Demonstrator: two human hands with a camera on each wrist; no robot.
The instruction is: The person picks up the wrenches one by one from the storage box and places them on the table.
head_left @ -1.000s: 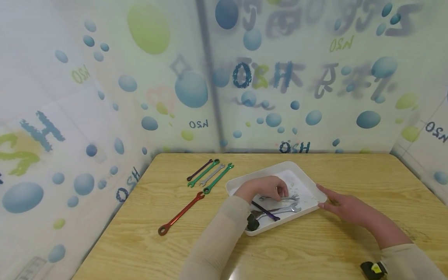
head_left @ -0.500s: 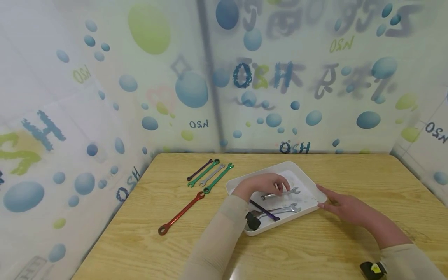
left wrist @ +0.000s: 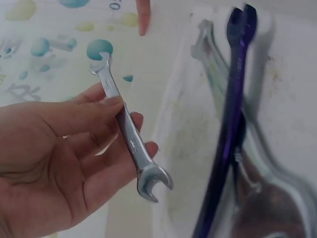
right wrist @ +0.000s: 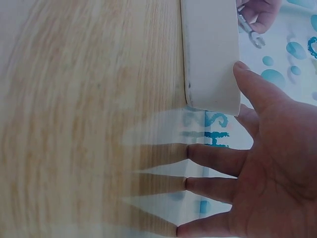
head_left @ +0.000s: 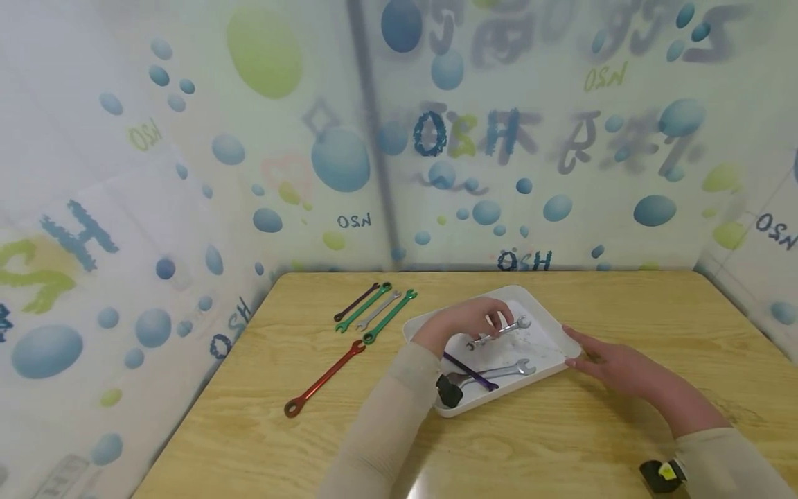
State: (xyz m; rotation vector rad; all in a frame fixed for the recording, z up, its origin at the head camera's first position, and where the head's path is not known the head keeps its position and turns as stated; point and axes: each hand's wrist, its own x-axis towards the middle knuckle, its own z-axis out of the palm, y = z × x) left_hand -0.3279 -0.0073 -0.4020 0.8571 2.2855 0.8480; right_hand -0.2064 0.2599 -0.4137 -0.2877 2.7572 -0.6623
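Note:
A small silver open-end wrench (left wrist: pixel 131 136) is pinched between the thumb and fingers of my left hand (head_left: pixel 470 322), raised over the white tray (head_left: pixel 542 308). Both its open jaws show in the left wrist view. Below it in the tray, a purple wrench (head_left: pixel 470 372) lies across a larger silver wrench (head_left: pixel 508 370). My right hand (head_left: pixel 626 371) holds the tray's right corner between thumb and index finger. Its other fingers stand straight and spread apart in the right wrist view, off the tray.
Left of the tray, a dark purple wrench (head_left: pixel 357 302), two green wrenches (head_left: pixel 364 306) and a silver wrench (head_left: pixel 379 310) lie side by side on the wooden table (head_left: pixel 249 443). A red wrench (head_left: pixel 324 380) lies nearer. Patterned walls (head_left: pixel 561 173) stand behind the table.
My left hand has lifted the small silver wrench up from the tray floor, tilting its right end higher. My right hand stays at the tray corner.

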